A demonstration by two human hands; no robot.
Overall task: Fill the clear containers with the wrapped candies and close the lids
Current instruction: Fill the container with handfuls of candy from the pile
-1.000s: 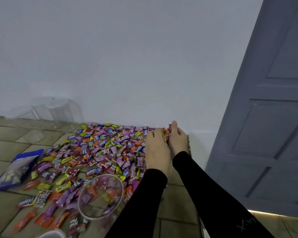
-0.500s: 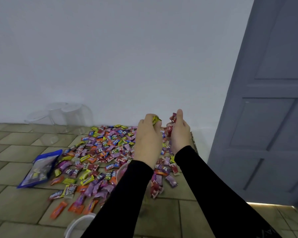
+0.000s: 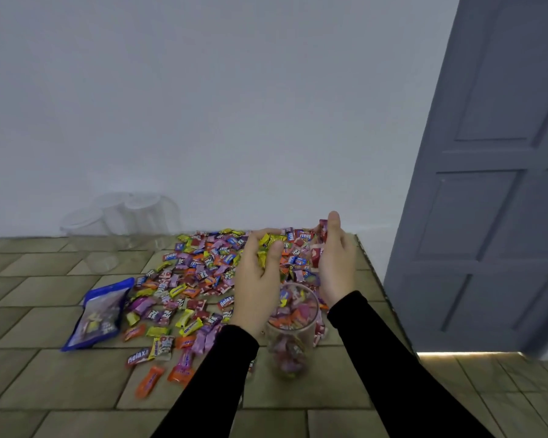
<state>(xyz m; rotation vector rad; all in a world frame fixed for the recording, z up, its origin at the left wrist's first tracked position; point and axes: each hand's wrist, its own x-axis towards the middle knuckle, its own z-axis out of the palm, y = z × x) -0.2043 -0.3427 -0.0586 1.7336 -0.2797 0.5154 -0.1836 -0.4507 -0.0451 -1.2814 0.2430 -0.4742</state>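
Lifting two candy handfuls up over the jar (image 3: 293, 314) now

Our left hand (image 3: 257, 279) and right hand (image 3: 335, 263), cupped round candies (image 3: 268, 245), came up from the pile; dumping's next.

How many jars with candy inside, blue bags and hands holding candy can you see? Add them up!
Part-filled clear jar: 1
Blue bag: 1
Hands gripping candies: 2, the left hand and the right hand
Total: 4
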